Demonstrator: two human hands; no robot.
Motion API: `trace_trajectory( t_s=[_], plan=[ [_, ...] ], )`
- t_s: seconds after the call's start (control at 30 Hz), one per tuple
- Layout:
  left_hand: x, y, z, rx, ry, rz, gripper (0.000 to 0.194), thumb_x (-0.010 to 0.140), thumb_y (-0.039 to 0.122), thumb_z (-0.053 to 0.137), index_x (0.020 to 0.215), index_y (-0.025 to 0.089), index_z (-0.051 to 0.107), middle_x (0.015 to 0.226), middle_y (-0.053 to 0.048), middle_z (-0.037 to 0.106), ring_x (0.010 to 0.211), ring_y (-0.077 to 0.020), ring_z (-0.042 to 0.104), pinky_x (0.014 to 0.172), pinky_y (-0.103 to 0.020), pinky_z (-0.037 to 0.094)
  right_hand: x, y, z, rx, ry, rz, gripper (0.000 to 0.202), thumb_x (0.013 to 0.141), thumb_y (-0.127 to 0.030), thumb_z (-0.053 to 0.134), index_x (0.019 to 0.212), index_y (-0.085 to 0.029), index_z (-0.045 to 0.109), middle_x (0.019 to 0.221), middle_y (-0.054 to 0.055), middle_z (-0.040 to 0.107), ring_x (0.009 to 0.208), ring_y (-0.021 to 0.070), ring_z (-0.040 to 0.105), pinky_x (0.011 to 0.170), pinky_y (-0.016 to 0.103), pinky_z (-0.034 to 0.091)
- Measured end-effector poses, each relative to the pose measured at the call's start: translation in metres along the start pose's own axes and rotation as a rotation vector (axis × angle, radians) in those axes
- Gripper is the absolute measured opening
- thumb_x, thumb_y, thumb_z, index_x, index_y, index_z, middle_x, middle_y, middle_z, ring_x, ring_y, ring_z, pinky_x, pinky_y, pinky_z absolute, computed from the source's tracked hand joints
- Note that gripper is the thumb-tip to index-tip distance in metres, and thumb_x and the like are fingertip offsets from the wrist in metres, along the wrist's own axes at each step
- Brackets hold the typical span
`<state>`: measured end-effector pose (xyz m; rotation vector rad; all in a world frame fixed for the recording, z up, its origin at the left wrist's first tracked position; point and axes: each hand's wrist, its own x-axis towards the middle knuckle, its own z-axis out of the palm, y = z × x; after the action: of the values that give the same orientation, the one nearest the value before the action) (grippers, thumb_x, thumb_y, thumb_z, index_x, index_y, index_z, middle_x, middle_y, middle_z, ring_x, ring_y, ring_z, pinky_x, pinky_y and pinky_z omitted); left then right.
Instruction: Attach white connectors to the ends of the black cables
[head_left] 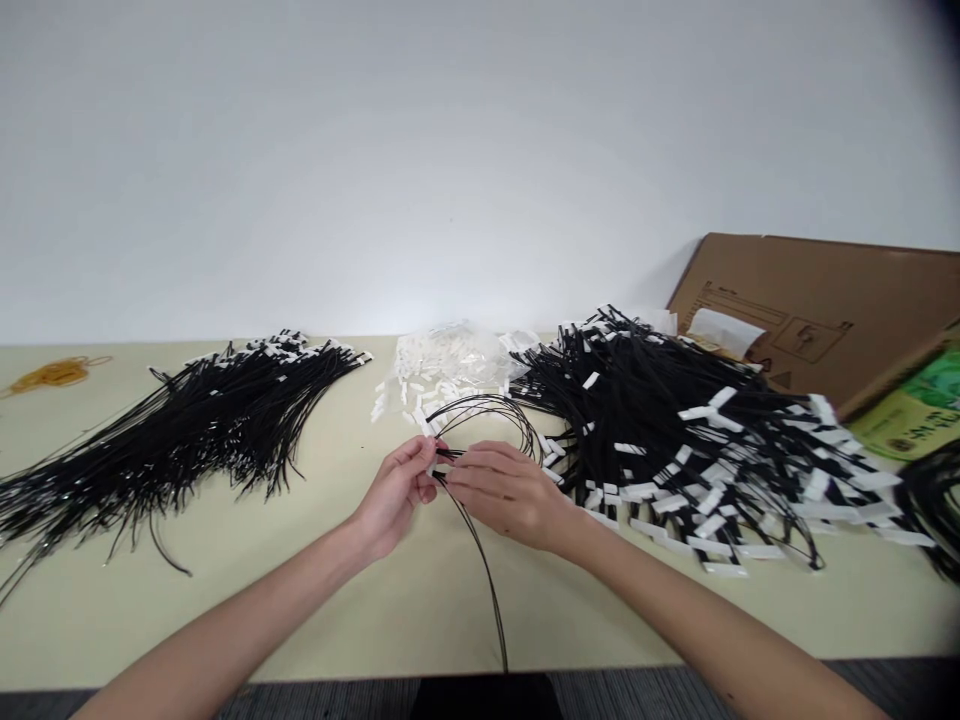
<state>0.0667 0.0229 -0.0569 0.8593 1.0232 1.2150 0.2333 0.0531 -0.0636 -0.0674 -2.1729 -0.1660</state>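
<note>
A left hand pinches a coil of thin black cables, likely to keep the strands together, while the right hand cups over them just beside, its hold impossible to tell. White-tipped heaps left and right of the grip, apparently parted for reach, leave room on the tabletop toward the near edge, where a tail of cable runs.

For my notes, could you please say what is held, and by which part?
The left grip pinches thin black cables at their loop's lower left; whether the right grip holds is unclear.
</note>
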Motion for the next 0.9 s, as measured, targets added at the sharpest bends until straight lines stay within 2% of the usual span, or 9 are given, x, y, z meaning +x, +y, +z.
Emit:
trace_trajectory(
  t_s=[0.13,0.2,0.27,0.33,0.43,0.5,0.6,0.7,0.9],
  plan=[
    [0.001,0.002,-0.001,0.015,0.017,-0.002,0.032,0.072,0.039,0.060,0.087,0.012,0.051,0.080,-0.004,0.055,0.056,-0.0068,0.052,0.049,-0.017,0.034,0.006,0.000,-0.011,0.565,0.200,0.593,0.014,0.083,-0.013,0.045,0.093,-0.015,0.055,0.094,0.006,0.060,0.093,0.0125,0.055,0.082,0.030,0.048],
    [0.001,0.003,-0.002,0.015,0.042,0.014,0.033,0.072,0.040,0.060,0.087,0.012,0.050,0.080,-0.003,0.055,0.056,-0.0069,0.052,0.052,-0.018,0.035,0.008,0.007,-0.022,0.815,0.443,0.836,0.013,0.087,-0.022,0.040,0.084,-0.015,0.051,0.090,0.006,0.059,0.088,0.0129,0.057,0.081,0.033,0.048],
    [0.002,0.003,-0.003,0.023,0.053,0.032,0.034,0.072,0.041,0.059,0.088,0.013,0.050,0.079,-0.003,0.055,0.058,-0.0071,0.052,0.053,-0.018,0.035,0.007,0.019,-0.036,0.906,0.638,0.962,0.012,0.086,-0.026,0.042,0.082,-0.016,0.048,0.083,0.003,0.055,0.082,0.0105,0.056,0.077,0.029,0.048],
    [0.001,0.003,-0.003,0.041,0.047,0.048,0.034,0.073,0.042,0.057,0.088,0.013,0.050,0.079,-0.003,0.055,0.058,-0.0075,0.053,0.052,-0.018,0.034,0.005,0.031,-0.049,0.890,0.794,0.987,0.011,0.083,-0.028,0.047,0.081,-0.017,0.049,0.073,0.000,0.047,0.068,0.0059,0.052,0.060,0.019,0.046],
    [-0.001,0.002,-0.002,0.072,0.029,0.055,0.034,0.074,0.043,0.056,0.087,0.012,0.050,0.080,-0.003,0.055,0.059,-0.0078,0.053,0.051,-0.018,0.032,0.005,0.037,-0.060,0.643,0.883,0.967,0.013,0.080,-0.028,0.052,0.089,-0.019,0.056,0.074,0.001,0.044,0.051,0.0026,0.037,0.041,0.015,0.029],
    [-0.002,0.001,0.000,0.084,0.009,0.058,0.034,0.075,0.043,0.055,0.088,0.012,0.050,0.081,-0.004,0.054,0.059,-0.0080,0.053,0.049,-0.018,0.030,0.007,0.031,-0.061,0.322,0.816,0.840,0.018,0.080,-0.022,0.052,0.097,-0.021,0.059,0.076,0.002,0.047,0.052,0.0037,0.035,0.042,0.018,0.026],
    [-0.002,0.001,0.001,0.094,-0.020,0.067,0.034,0.075,0.043,0.054,0.087,0.012,0.050,0.079,-0.003,0.053,0.059,-0.0083,0.053,0.049,-0.018,0.029,0.011,0.014,-0.054,-0.089,0.489,0.543,0.026,0.076,-0.007,0.054,0.096,-0.020,0.062,0.071,0.003,0.051,0.061,0.0075,0.043,0.050,0.022,0.033],
    [-0.002,0.000,0.001,0.095,-0.045,0.086,0.034,0.075,0.043,0.055,0.086,0.012,0.050,0.076,-0.003,0.053,0.058,-0.0091,0.053,0.050,-0.019,0.029,0.010,0.002,-0.040,-0.170,0.298,0.360,0.018,0.070,-0.005,0.059,0.085,-0.015,0.062,0.062,0.002,0.051,0.059,0.0082,0.041,0.052,0.023,0.035],
    [-0.003,-0.002,0.001,0.108,-0.114,0.109,0.033,0.075,0.042,0.055,0.084,0.011,0.049,0.075,-0.004,0.053,0.058,-0.0106,0.054,0.050,-0.020,0.027,0.005,-0.002,-0.023,-0.102,0.221,0.394,0.005,0.070,-0.009,0.060,0.072,-0.013,0.059,0.056,0.001,0.047,0.055,0.0082,0.036,0.052,0.025,0.033]
  ],
)
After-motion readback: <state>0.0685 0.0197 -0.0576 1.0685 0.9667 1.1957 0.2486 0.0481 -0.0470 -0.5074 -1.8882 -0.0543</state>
